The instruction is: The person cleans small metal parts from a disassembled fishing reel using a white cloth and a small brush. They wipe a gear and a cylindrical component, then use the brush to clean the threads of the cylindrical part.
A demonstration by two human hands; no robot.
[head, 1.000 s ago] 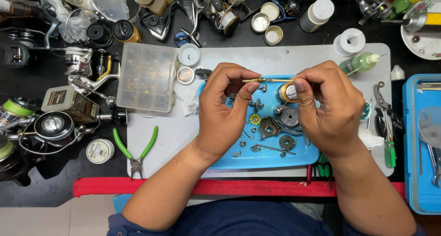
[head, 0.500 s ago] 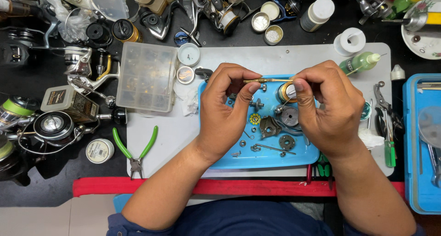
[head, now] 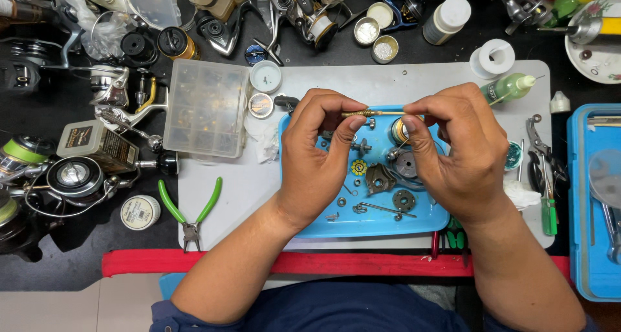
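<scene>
Head view, looking straight down: the left hand (head: 317,157) pinches one end of a thin brass shaft with a worm-threaded middle (head: 370,113) between thumb and forefinger; the right hand (head: 462,148) closes thumb and forefinger on the other end, so the shaft hangs level between both grips, just above the far edge of the shallow blue plastic tray (head: 294,203).

As a judgement, the reel is fully stripped and this shaft is being checked or cleaned; nothing looks reassembled, since the remaining parts lie loose in the tray.

Inside the tray: a gold-rimmed spool (head: 399,131) under the right thumb; a round grey metal disc (head: 407,164) beside it; a dark bronze gear housing (head: 380,179) at the middle; a small yellow flower-shaped gear (head: 359,168) just left of it; a black perforated washer (head: 404,200) and a slim steel rod (head: 385,208) near the tray's front edge; small screws and rings are scattered between them.

Left of the tray stands a clear plastic compartment box (head: 207,109), its contents too blurred to tell; green-handled pliers (head: 191,212) lie in front of that box. Right of the tray lies a pale green squeeze bottle (head: 508,88); further right sits a second blue plastic bin (head: 576,241) holding tools.
</scene>
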